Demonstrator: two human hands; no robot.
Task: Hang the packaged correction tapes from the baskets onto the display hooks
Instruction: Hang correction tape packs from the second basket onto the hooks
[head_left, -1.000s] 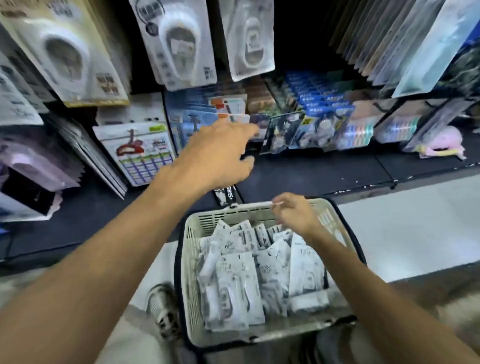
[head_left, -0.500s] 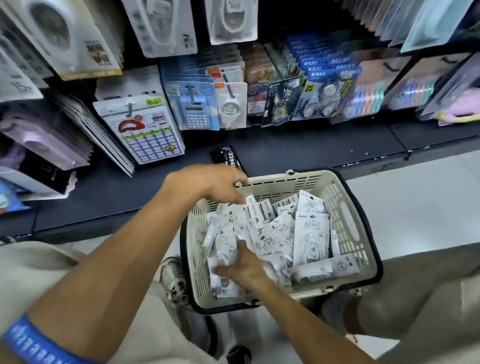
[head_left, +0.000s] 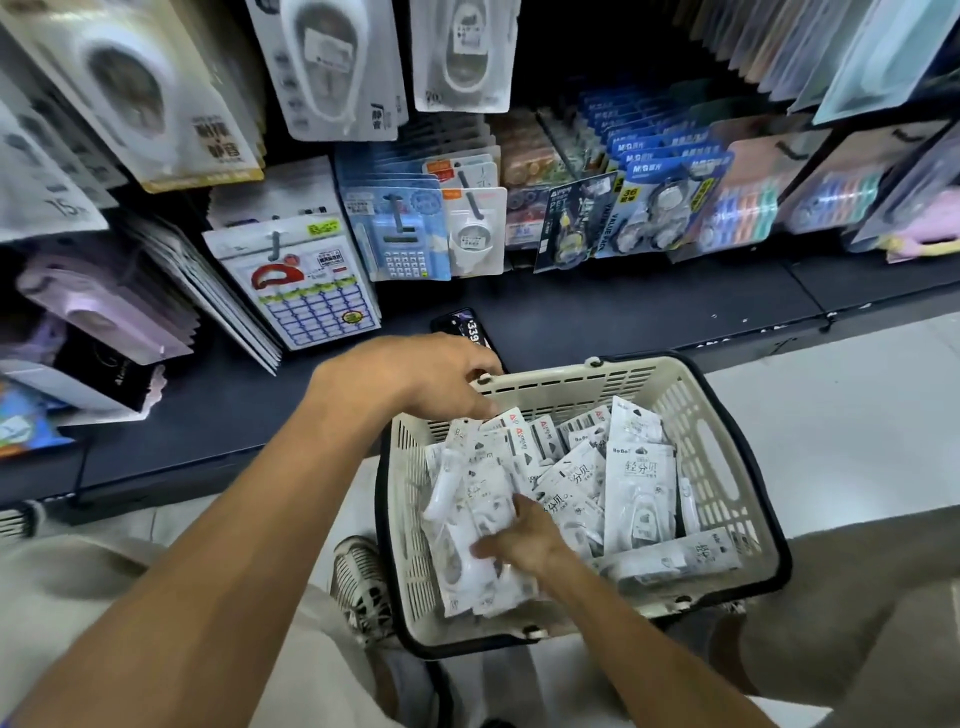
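Observation:
A cream plastic basket (head_left: 727, 452) sits on the floor in front of me, full of several white packaged correction tapes (head_left: 641, 483). My right hand (head_left: 524, 540) is down inside the basket at its left side, fingers and thumb closed around a packet in the pile. My left hand (head_left: 431, 376) hovers over the basket's far left corner, fingers bent down onto the packets there; its fingertips are hidden. On the display above, a white correction tape pack (head_left: 475, 234) hangs on a hook among other carded goods.
A dark shelf ledge (head_left: 649, 317) runs under the hanging goods, with a phone (head_left: 465, 330) lying on it just beyond the basket. Calculator cards (head_left: 402, 239) and label cards (head_left: 306, 296) hang left of the hook. My shoe (head_left: 361, 587) is beside the basket's left wall.
My left hand came down from the display to the basket's far corner. My right hand moved from the far rim into the pile and closed on a packet. My view tilted downward.

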